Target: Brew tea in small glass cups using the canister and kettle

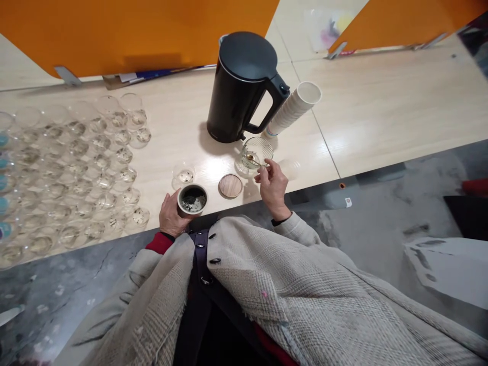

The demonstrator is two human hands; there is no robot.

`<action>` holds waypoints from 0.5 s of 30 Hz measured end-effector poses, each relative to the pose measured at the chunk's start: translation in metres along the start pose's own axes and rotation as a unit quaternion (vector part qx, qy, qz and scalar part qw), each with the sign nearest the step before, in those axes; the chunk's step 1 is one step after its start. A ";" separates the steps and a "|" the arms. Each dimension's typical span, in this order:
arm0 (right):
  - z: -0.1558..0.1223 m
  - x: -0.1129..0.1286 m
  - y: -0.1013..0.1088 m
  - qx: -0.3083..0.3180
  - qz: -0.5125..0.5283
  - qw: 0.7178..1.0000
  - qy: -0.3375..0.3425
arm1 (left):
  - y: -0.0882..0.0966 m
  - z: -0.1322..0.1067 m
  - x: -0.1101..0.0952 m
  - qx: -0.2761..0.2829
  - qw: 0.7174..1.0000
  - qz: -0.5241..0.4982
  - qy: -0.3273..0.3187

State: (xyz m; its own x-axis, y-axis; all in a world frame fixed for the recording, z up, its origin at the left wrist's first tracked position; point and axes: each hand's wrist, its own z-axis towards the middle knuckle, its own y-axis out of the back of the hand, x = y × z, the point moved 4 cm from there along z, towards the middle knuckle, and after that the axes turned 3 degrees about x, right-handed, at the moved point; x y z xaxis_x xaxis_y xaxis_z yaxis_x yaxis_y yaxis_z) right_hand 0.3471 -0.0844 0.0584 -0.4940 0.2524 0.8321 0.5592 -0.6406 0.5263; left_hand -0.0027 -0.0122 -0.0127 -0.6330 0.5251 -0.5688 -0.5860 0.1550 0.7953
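Round grey tin of tea leaves (206, 199) — lower centre, gripped by left hand (170, 216); right hand (272, 185) pinches small spoon (254, 158) in ribbed glass dish (264, 145).

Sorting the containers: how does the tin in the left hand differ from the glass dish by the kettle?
The tin is opaque, the glass dish clear and ribbed. The tin is held by the left hand; the dish stands on the table, a spoon in it. Both are round and open.

Kettle (244, 86) stands behind dish (258, 151), cup stack (293, 108) at its right — lid (231, 185) lies between tin (192, 200) and dish.
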 end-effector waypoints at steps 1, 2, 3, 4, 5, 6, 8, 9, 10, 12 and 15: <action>-0.005 0.000 0.004 -0.001 0.001 1.000 -0.004 | 0.000 0.000 0.000 0.003 1.000 0.001 0.004; -0.011 0.000 0.007 -0.002 0.004 1.000 -0.007 | 0.000 0.000 -0.001 0.007 1.000 0.002 0.007; -0.018 0.000 0.011 -0.003 0.007 1.000 -0.010 | 0.000 0.000 -0.001 0.009 1.000 0.002 0.007; -0.026 0.000 0.015 -0.002 0.009 1.000 -0.015 | 0.000 0.000 -0.001 0.008 1.000 0.001 0.003; -0.035 0.000 0.017 0.002 0.010 1.000 -0.022 | 0.001 0.000 -0.001 0.004 1.000 0.000 -0.002; -0.043 0.000 0.018 0.013 0.009 0.999 -0.029 | 0.000 0.000 -0.001 0.001 1.000 -0.001 -0.008; -0.058 0.000 0.014 0.054 -0.002 0.998 -0.038 | 0.000 -0.001 0.000 -0.004 1.000 -0.001 -0.014; -0.063 0.001 0.010 0.080 -0.013 0.996 -0.031 | -0.001 -0.001 0.001 -0.005 1.000 -0.001 -0.015; -0.066 0.003 0.004 0.105 -0.031 0.994 -0.014 | -0.001 -0.001 0.001 -0.006 1.000 0.000 -0.016; -0.067 0.009 -0.011 0.146 -0.096 0.983 0.050 | -0.002 -0.001 0.001 -0.009 1.000 -0.003 -0.020; -0.061 0.014 -0.037 0.204 -0.206 0.947 0.139 | -0.001 0.000 0.000 -0.003 1.000 -0.008 -0.013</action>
State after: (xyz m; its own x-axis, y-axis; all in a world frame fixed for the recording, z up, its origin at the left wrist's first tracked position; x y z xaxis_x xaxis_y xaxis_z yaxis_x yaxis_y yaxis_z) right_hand 0.2789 -0.1012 0.0394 -0.8510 0.1830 0.4922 0.4630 -0.1809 0.8677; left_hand -0.0021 -0.0123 -0.0140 -0.6102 0.5444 -0.5756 -0.5990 0.1585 0.7849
